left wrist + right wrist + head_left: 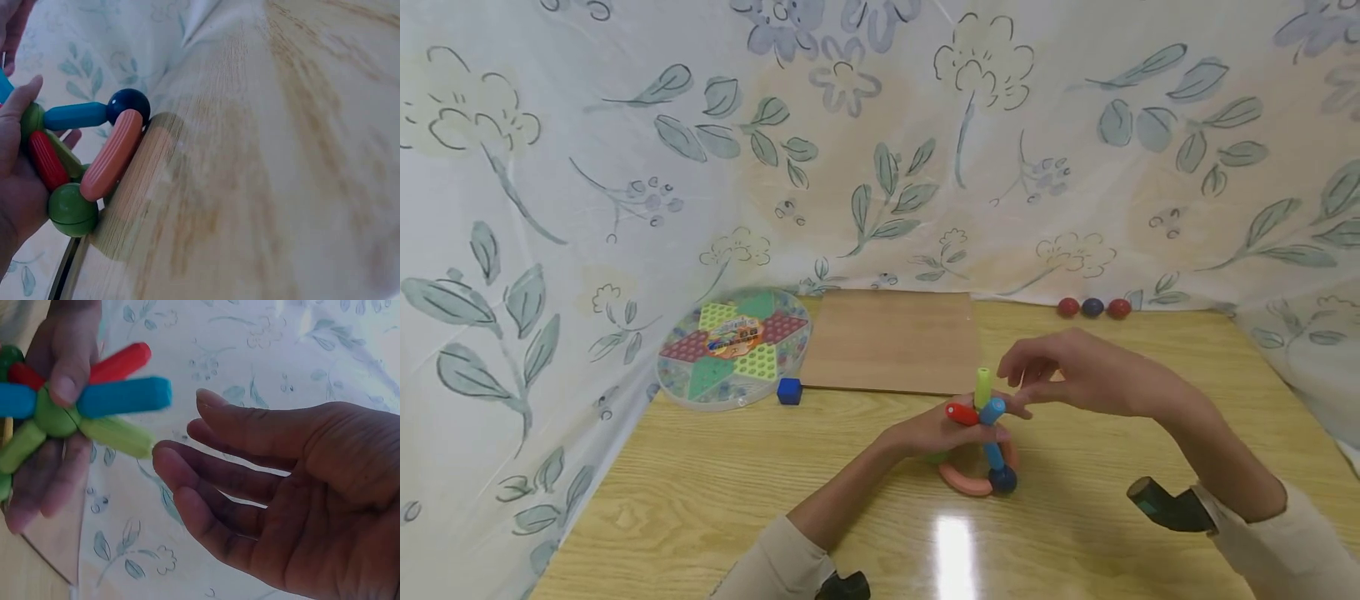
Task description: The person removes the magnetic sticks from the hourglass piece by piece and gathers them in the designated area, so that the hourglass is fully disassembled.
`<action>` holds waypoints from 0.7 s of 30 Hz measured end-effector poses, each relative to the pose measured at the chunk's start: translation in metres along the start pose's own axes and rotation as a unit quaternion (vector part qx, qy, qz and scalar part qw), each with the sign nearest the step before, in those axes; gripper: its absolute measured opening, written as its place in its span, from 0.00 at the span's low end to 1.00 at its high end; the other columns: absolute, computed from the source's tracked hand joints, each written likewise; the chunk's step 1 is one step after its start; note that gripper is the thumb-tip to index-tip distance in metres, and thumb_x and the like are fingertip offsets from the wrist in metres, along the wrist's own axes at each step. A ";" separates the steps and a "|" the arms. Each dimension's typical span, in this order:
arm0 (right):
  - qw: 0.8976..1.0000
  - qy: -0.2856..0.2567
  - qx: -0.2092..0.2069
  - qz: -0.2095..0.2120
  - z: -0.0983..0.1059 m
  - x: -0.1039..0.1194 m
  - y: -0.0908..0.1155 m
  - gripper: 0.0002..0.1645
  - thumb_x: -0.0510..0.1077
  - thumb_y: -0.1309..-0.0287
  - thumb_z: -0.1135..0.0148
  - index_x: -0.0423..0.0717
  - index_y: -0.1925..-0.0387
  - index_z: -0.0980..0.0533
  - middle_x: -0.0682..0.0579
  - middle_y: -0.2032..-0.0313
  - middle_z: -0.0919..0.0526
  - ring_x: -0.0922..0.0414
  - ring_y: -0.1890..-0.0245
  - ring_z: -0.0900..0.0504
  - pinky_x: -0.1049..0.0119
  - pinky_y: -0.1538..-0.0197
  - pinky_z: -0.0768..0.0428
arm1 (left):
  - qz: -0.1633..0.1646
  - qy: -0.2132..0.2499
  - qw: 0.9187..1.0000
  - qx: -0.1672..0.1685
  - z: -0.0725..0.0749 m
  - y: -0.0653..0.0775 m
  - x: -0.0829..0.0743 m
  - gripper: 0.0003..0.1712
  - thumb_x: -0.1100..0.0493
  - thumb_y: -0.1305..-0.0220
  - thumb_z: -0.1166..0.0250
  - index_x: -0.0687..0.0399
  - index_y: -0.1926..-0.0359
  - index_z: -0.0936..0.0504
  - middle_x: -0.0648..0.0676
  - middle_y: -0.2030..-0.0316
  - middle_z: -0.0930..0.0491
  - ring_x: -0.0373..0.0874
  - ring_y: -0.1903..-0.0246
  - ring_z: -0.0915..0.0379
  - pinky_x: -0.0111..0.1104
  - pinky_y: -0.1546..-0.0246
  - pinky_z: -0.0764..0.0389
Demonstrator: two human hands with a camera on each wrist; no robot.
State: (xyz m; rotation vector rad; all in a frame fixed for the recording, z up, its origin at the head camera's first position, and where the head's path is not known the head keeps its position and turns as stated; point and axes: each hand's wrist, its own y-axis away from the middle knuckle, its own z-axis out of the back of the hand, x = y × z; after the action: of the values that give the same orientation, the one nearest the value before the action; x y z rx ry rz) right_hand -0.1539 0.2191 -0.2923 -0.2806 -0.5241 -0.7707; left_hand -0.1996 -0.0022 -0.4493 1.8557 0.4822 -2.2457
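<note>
A ball-and-rod toy structure stands on the table, its curved orange rods (pixel 112 156) lowest, joined to a dark blue ball (pixel 128 105) and a green ball (pixel 73 210). My left hand (pixel 931 431) grips its upper green ball (pixel 55 419), thumb on the near side and fingers behind. From that ball a red rod (pixel 122 362), a blue rod (pixel 128 397) and a yellow-green rod (pixel 117 435) stick out above. Just right of them hovers my right hand (pixel 1093 372), fingers loosely bent, holding nothing. One fingertip is close to the yellow-green rod's end; whether it touches, I cannot tell.
Behind the hands lies a brown board (pixel 895 342). Left of it are a round Chinese checkers set (pixel 752 300) and a small blue cube (pixel 789 391). Two red balls (pixel 1119 308) and a dark blue ball (pixel 1092 308) line the back edge, before a floral cloth (pixel 865 117).
</note>
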 end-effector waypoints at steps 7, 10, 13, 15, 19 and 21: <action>0.998 -0.047 0.036 0.037 -0.016 0.005 -0.004 0.11 0.42 0.34 0.30 0.47 0.51 0.18 0.56 0.57 0.11 0.66 0.59 0.12 0.69 0.54 0.13 | -0.028 0.021 0.999 0.024 0.000 0.003 -0.013 0.13 0.69 0.20 0.51 0.79 0.46 0.28 0.82 0.55 0.20 0.73 0.55 0.23 0.32 0.36 0.22; 0.998 -0.045 0.036 0.036 -0.019 0.005 -0.005 0.11 0.41 0.35 0.30 0.47 0.52 0.17 0.56 0.56 0.11 0.66 0.58 0.12 0.69 0.53 0.13 | -0.036 0.023 0.999 0.026 -0.001 0.003 -0.013 0.13 0.69 0.20 0.52 0.79 0.46 0.29 0.83 0.55 0.21 0.75 0.55 0.24 0.30 0.37 0.22; 0.998 -0.043 0.035 0.039 -0.022 0.004 -0.006 0.11 0.39 0.35 0.30 0.47 0.51 0.16 0.55 0.55 0.11 0.66 0.58 0.12 0.69 0.53 0.13 | -0.035 0.024 0.999 0.027 -0.001 0.004 -0.013 0.13 0.70 0.20 0.52 0.80 0.46 0.30 0.83 0.55 0.21 0.75 0.55 0.24 0.29 0.38 0.21; 0.997 -0.044 0.034 0.047 -0.024 0.002 -0.007 0.12 0.39 0.36 0.30 0.47 0.51 0.16 0.55 0.55 0.11 0.66 0.59 0.12 0.69 0.54 0.13 | -0.031 0.022 0.999 0.025 -0.001 0.004 -0.012 0.13 0.69 0.20 0.52 0.80 0.46 0.29 0.83 0.55 0.21 0.68 0.56 0.21 0.29 0.39 0.21; 0.997 -0.043 0.030 0.058 -0.028 0.000 -0.009 0.12 0.38 0.37 0.29 0.48 0.51 0.16 0.56 0.56 0.11 0.66 0.60 0.13 0.69 0.55 0.13 | -0.027 0.017 0.999 0.016 -0.001 0.004 -0.010 0.11 0.70 0.20 0.51 0.79 0.48 0.28 0.82 0.55 0.20 0.51 0.59 0.18 0.28 0.40 0.22; 0.997 -0.042 0.032 0.056 -0.030 -0.001 -0.010 0.13 0.37 0.38 0.28 0.49 0.52 0.16 0.57 0.56 0.11 0.67 0.60 0.13 0.69 0.55 0.13 | -0.027 0.014 0.999 0.010 -0.001 0.004 -0.010 0.10 0.70 0.21 0.51 0.77 0.49 0.28 0.82 0.55 0.20 0.49 0.59 0.18 0.26 0.40 0.22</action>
State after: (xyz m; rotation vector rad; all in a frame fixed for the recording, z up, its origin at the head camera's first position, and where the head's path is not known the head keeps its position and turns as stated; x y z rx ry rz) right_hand -0.1510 0.2004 -0.3172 -0.2818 -0.6062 -0.6348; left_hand -0.1952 -0.0059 -0.4400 1.9096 0.5220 -2.2689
